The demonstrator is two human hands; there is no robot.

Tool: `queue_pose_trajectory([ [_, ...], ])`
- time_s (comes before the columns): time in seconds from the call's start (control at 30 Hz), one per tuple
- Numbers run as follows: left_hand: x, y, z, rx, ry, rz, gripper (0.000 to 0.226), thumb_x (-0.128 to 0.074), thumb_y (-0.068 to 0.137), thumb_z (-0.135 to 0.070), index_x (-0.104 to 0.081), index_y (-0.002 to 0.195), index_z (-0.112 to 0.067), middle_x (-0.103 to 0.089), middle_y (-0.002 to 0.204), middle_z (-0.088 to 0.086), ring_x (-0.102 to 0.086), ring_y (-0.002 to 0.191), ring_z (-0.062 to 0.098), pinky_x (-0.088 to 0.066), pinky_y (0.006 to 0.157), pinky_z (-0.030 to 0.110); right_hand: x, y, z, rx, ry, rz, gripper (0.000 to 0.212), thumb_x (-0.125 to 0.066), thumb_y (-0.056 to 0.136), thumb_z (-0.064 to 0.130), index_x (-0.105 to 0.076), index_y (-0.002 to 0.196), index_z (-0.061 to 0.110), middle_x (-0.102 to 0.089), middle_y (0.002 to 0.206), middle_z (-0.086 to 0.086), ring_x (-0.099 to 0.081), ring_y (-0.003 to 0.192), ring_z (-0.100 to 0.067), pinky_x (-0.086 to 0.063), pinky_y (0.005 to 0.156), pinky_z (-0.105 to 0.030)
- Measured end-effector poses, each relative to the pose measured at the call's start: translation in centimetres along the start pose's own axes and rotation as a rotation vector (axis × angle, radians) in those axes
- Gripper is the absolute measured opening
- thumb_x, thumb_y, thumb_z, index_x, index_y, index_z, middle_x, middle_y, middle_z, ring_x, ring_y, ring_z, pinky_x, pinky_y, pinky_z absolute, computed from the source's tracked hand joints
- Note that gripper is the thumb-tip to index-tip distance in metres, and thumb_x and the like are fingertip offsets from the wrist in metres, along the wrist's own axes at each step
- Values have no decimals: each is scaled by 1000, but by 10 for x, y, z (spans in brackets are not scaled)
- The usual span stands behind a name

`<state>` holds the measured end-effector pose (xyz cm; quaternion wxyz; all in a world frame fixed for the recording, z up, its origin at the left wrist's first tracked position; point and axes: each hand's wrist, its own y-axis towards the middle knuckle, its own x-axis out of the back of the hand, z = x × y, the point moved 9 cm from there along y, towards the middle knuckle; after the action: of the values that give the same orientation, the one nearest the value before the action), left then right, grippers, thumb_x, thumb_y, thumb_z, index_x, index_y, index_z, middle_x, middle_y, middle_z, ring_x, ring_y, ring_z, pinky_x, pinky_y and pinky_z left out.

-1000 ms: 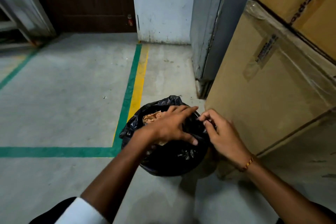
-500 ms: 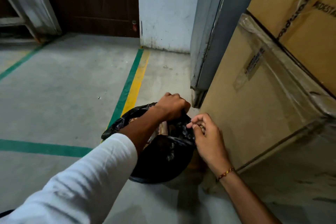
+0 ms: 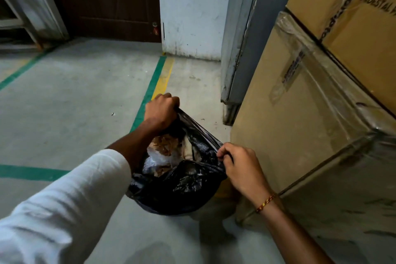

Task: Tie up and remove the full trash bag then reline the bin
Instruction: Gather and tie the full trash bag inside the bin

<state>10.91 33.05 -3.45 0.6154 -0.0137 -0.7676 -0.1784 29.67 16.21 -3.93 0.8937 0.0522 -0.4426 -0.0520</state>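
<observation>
A black trash bag [image 3: 182, 188] full of brown scraps and crumpled plastic sits on the concrete floor in the middle of the head view. My left hand [image 3: 160, 111] grips the far edge of the bag's mouth in a fist and pulls it up and away. The near right edge is pinched by my right hand [image 3: 242, 165]. The plastic is stretched taut between the two hands, with the mouth still agape. The bin under the bag is hidden by the black plastic.
A big plastic-wrapped cardboard box [image 3: 310, 113] stands close on the right, with another box [image 3: 353, 6] stacked on it. A grey door frame [image 3: 237, 49] is behind. Green and yellow floor lines [image 3: 154, 85] run past the bag on the left.
My left hand went from lying flat over the bag's mouth to a fist on its far edge and has lifted it. The right hand has taken hold of the near edge.
</observation>
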Motion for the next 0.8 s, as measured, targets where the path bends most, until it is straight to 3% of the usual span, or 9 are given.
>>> queue_pose_trajectory([
  [0.23,41,-7,73,200,9,-104,25,-61,85,-19,-66,108,-14,-60,109,18,-57,101,40,-51,72,48,1,3,-9,-31,-101,11,27,-53,88,0,-70,86,20,-72,87,1,-66,81,-15,-43,68,-15],
  [0.4,44,-23,131,460,-113,-80,26,-51,89,-17,-62,112,-16,-61,112,25,-58,100,47,-47,76,44,0,8,-14,-26,-154,12,28,-51,82,-1,-68,82,20,-73,83,-2,-67,79,-23,-54,70,-31],
  [0.5,39,-36,152,552,-237,-47,27,-46,91,-25,-62,110,-15,-61,112,27,-58,101,47,-48,80,44,-1,11,-19,-65,-171,33,29,-51,81,-2,-68,81,22,-73,82,-4,-67,80,-25,-53,71,-33],
  [0.57,34,-47,162,560,-381,-10,32,-44,87,-39,-64,98,-16,-67,100,24,-64,93,43,-53,78,41,-2,10,-24,-87,-171,48,30,-51,82,-1,-66,79,25,-73,83,-3,-67,78,-24,-53,70,-33],
  [0.63,24,-66,171,620,-579,38,40,-47,81,-55,-62,89,-19,-71,87,18,-70,78,36,-59,73,46,-2,10,-28,-94,-170,60,29,-53,83,0,-65,80,26,-73,85,-2,-67,78,-23,-54,71,-34],
  [0.7,10,-98,171,713,-742,163,43,-54,86,-58,-60,92,-17,-71,90,16,-69,72,30,-59,67,43,-1,9,-28,-79,-172,67,27,-56,82,0,-67,83,24,-74,87,-2,-68,82,-24,-54,72,-35],
  [0.8,-21,-164,157,882,-916,544,50,-56,90,-56,-59,104,-8,-66,98,17,-65,79,31,-54,71,38,-2,9,-24,-52,-180,91,27,-57,81,-3,-69,85,22,-74,90,-2,-68,85,-25,-50,72,-31],
])
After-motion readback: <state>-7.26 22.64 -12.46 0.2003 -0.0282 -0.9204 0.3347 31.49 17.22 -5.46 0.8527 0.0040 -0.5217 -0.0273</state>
